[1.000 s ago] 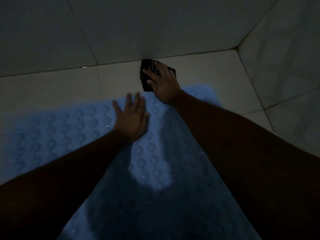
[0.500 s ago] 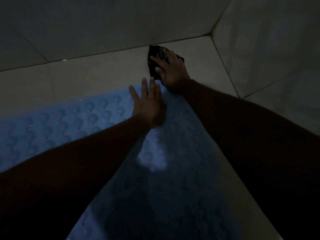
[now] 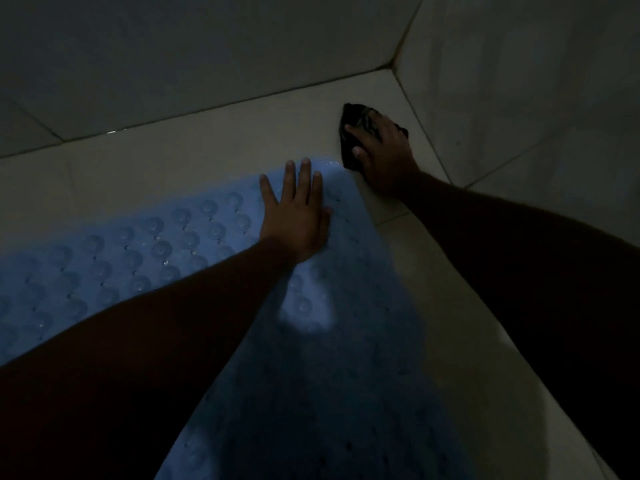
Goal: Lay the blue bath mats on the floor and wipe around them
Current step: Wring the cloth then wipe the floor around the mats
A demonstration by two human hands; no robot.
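The room is dark. A blue bath mat (image 3: pixel 156 258) lies flat on the pale tile floor (image 3: pixel 207 150). It has rows of little round bumps on top, with small drops of water on some of them. Its far corner is close to where two tiled walls (image 3: pixel 207 46) meet.

The left hand (image 3: pixel 294 216) rests flat on the mat, near that far corner. Its fingers (image 3: pixel 304 174) are straight and a little apart, and they point at the wall. It holds nothing.

The right hand (image 3: pixel 384 157) is on the floor just past the corner of the mat. It presses down on a dark cloth (image 3: pixel 353 114). The fingers are spread over the top of the cloth and the thumb sticks out to the side. The cloth is bunched up under the hand and pokes out past the fingertips. It sits on bare tile, just beside the mat and near the side wall.

Both arms reach out across the mat and leave big dark shadows on it.
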